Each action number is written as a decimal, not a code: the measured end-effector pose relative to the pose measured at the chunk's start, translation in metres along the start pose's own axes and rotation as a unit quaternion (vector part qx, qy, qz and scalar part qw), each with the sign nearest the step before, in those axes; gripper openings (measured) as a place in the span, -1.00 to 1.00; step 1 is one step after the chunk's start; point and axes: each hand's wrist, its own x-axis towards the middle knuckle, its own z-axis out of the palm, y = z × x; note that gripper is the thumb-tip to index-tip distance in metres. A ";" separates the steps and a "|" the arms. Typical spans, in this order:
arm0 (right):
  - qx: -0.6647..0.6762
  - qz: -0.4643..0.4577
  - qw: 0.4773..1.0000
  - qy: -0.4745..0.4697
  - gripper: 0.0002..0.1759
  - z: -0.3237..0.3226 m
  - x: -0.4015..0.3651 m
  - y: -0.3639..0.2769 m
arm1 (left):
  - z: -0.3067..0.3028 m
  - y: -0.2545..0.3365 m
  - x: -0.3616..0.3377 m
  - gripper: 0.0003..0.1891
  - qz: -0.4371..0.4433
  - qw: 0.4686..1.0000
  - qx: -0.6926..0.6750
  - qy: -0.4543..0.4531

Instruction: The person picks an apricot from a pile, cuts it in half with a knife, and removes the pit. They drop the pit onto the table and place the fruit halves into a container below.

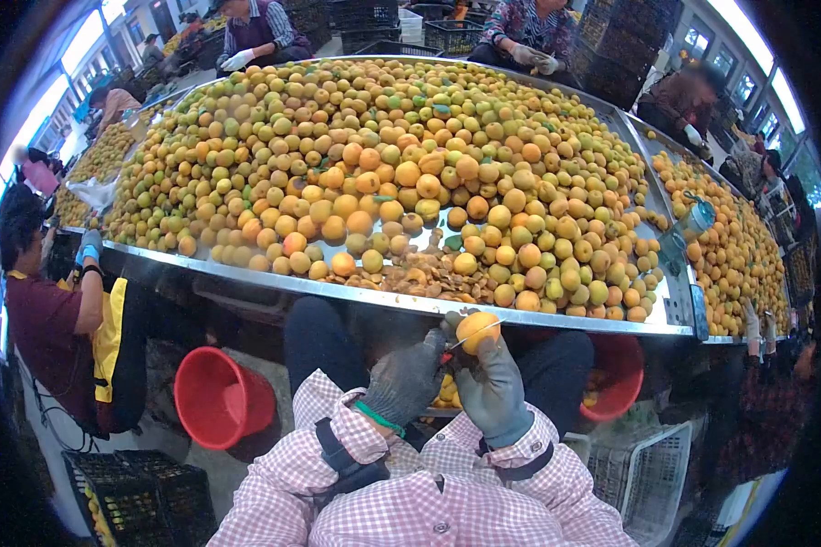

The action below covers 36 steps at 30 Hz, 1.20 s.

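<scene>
My left hand (403, 378), in a dark grey knit glove with a green cuff, is closed around the handle of a small knife (476, 335). The knife's thin blade lies against a yellow-orange apricot (480, 330). That apricot is gripped in the fingers of my right hand (497, 392), which wears a grey coated glove. Both hands meet just before the metal edge of the sorting table (374, 294). Cut apricot pieces and scraps (424, 276) lie at the table's front, beside a broad heap of whole apricots (356, 164).
A red bucket (223, 398) stands at my left, another red bucket (616, 378) at my right. Black crates (137, 497) and a white crate (643, 474) sit on the floor. A bottle (693, 221) rests on the divider. Several people work around the tables.
</scene>
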 end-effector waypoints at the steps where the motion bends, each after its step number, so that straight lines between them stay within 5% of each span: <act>1: -0.054 -0.004 0.998 0.021 -0.59 0.002 0.001 0.000 | 0.000 -0.002 0.001 -0.64 0.005 1.000 0.004 -0.010; 3: 0.014 -0.005 1.000 -0.006 -0.59 -0.007 0.003 0.000 | 0.000 -0.004 -0.002 -0.63 0.000 1.000 -0.004 -0.017; 7: -0.134 0.016 0.990 0.051 -0.30 -0.011 0.004 -0.009 | 0.002 0.003 -0.009 -0.60 -0.003 1.000 -0.026 -0.014; 12: 0.048 -0.027 0.992 0.114 -0.46 -0.002 0.011 0.009 | 0.023 -0.001 0.000 -0.56 -0.005 0.997 -0.063 0.039; 22: 0.119 0.020 0.988 0.099 -0.60 -0.022 0.014 0.025 | 0.028 -0.014 -0.004 -0.57 -0.064 0.995 -0.074 -0.026; 24: 0.281 0.040 0.941 0.183 -0.63 -0.033 0.021 0.015 | 0.036 -0.028 -0.013 -0.60 -0.069 0.994 -0.084 -0.002; 26: 0.247 0.085 0.955 0.142 -0.59 -0.046 0.021 0.000 | 0.026 -0.029 -0.019 -0.63 -0.027 0.986 -0.148 0.070; 28: 0.105 0.104 0.983 0.111 -0.50 -0.052 0.016 0.004 | 0.014 -0.024 -0.017 -0.62 -0.010 0.987 -0.150 0.059; 31: 0.185 0.157 0.967 0.079 -0.59 -0.054 0.005 0.002 | 0.004 -0.017 -0.010 -0.56 0.036 0.977 -0.205 0.051; 32: 0.144 0.170 0.966 0.129 -0.66 -0.046 0.001 -0.002 | 0.004 -0.015 -0.008 -0.51 0.066 0.963 -0.258 0.045; 36: 0.065 0.134 0.985 0.087 -0.60 -0.019 -0.009 -0.005 | 0.009 -0.009 -0.004 -0.36 0.107 0.957 -0.270 0.006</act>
